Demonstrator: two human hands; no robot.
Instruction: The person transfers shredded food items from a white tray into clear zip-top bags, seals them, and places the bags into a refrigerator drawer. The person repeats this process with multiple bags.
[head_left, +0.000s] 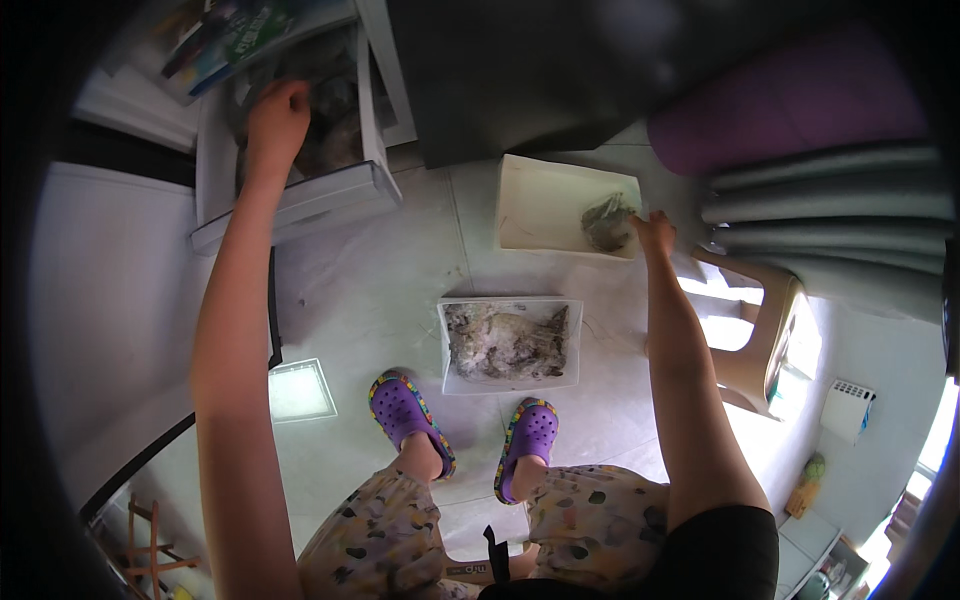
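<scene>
My left hand (281, 116) is over a pulled-out white drawer (300, 210) that holds dark, blurred items in what looks like clear plastic. Its fingers are curled, and whether they hold anything cannot be seen. My right hand (654, 229) is at the right end of a white rectangular bin (547, 202), with fingertips by a crumpled clear plastic bag (606, 223) of dark greenish contents inside it. Whether the fingers grip the bag or the rim is unclear. Nearer my feet, a second white bin (510, 386) holds a frosty, grey-brown mass (506, 341).
Purple clogs (397, 405) are on my feet, close to the second bin. A tan plastic stool (776, 330) stands at right beside grey curtains (825, 202) and a purple rolled object (787, 97). A dark panel (517, 75) rises behind the bins. A clear tray (304, 390) lies at left.
</scene>
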